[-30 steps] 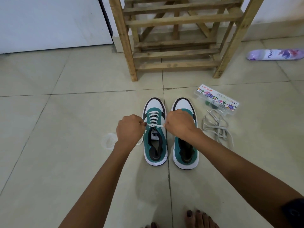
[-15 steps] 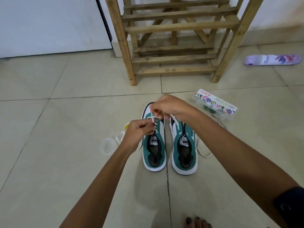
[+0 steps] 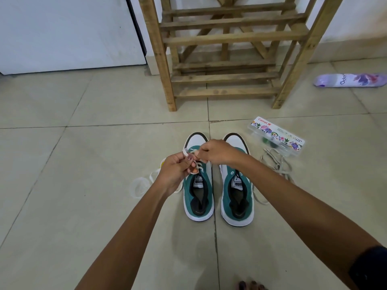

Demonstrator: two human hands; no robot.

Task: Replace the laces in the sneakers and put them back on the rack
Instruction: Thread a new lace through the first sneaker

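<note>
Two green-and-white sneakers stand side by side on the tiled floor (image 3: 83, 206), toes toward the wooden rack (image 3: 226, 59), heels toward the person. A narrow strip of floor separates them, lying roughly along a grout line.

The left sneaker (image 3: 198, 197) carries a white lace (image 3: 199, 165) threaded through its eyelets. The left hand (image 3: 174, 172) has its fingers (image 3: 189, 162) curled and pinching one end of that lace above the tongue. The right hand (image 3: 217, 152) reaches across from the right with its fingers bent, pinching the lace just beside the left hand; the two hands are nearly touching over the shoe's forefoot. A loose run of the lace trails off to the left of the shoe onto the floor.

The right sneaker (image 3: 236, 197) has a lace end lying slack off its right edge; its eyelet area is partly hidden by the right forearm.

A pile of grey laces (image 3: 276, 164) lies just right of the right sneaker, touching or nearly touching a clear plastic box (image 3: 276, 133) with a floral label. A clear round lid (image 3: 139, 186) lies left of the left sneaker. A purple spray can (image 3: 349, 80) lies on its side well to the right of the rack's foot.

Bare tile runs between the sneaker toes and the rack's lowest slats. The rack's shelves in view hold nothing.
</note>
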